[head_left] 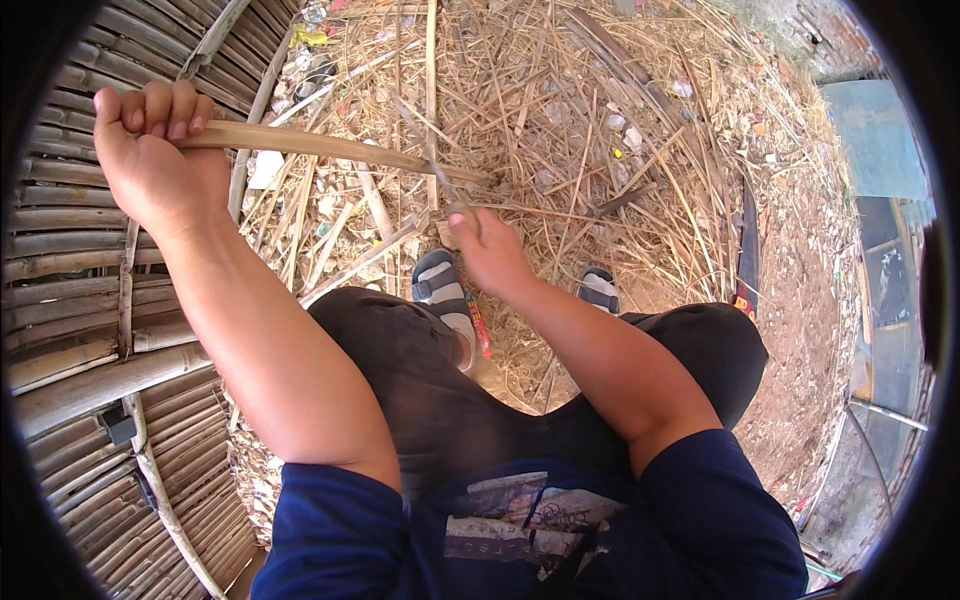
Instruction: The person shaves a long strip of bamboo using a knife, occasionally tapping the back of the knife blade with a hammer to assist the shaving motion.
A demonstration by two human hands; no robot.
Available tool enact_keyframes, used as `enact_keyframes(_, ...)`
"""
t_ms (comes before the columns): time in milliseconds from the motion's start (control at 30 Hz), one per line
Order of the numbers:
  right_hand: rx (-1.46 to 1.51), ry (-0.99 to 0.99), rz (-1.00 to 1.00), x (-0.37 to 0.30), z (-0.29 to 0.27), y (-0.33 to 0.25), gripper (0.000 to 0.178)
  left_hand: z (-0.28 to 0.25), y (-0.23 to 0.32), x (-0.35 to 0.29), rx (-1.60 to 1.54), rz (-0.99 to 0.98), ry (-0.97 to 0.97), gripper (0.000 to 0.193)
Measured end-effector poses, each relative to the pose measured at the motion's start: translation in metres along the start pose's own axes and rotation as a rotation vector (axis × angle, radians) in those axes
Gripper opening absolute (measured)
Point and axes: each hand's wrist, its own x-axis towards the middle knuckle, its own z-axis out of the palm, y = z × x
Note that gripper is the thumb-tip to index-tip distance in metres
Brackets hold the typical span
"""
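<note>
My left hand [165, 160] is raised at the upper left, its fingers wrapped round one end of a long, flat bamboo strip [310, 144]. The strip runs to the right and slopes slightly down toward the littered ground. In front of my left foot, my right hand [490, 250] is closed on the handle of a knife [443, 178]. Its narrow blade points up and to the left and crosses the strip near the far end. Whether the edge is cutting into the bamboo I cannot tell.
Bamboo shavings and loose strips [540, 100] cover the ground. A slatted bamboo wall [75, 225] rises close on the left. To the right lies a long dark blade-like tool [748, 240] with a red end. A red-orange object [480, 325] lies beside my left sandal [437, 280].
</note>
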Motion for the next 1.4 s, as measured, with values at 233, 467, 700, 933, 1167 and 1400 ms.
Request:
enact_keyframes(233, -0.188, 0.003, -0.062, -0.004, 0.010, 0.073, 0.053, 0.001, -0.004, -0.003, 0.070, 0.114, 0.076, 0.043)
enact_keyframes(467, -0.323, -0.029, 0.421, 0.011, -0.020, 0.125, 0.066, -0.001, -0.009, 0.000, 0.027, 0.115, 0.055, 0.043)
enact_keyframes(700, -0.129, -0.049, 0.055, 0.002, 0.002, 0.021, 0.057, 0.008, -0.007, -0.004, 0.032, 0.123, 0.027, 0.040)
enact_keyframes(933, -0.217, 0.125, 0.128, 0.006, 0.010, 0.115, 0.058, -0.004, -0.004, -0.002, -0.066, 0.072, -0.204, 0.048)
enact_keyframes(1167, -0.178, 0.041, 0.324, 0.019, -0.005, 0.120, 0.063, 0.009, 0.030, -0.011, -0.053, 0.120, -0.168, 0.045)
enact_keyframes(1400, -0.145, 0.006, 0.067, 0.020, 0.000, 0.062, 0.058, 0.003, 0.062, -0.010, -0.085, 0.090, -0.331, 0.029)
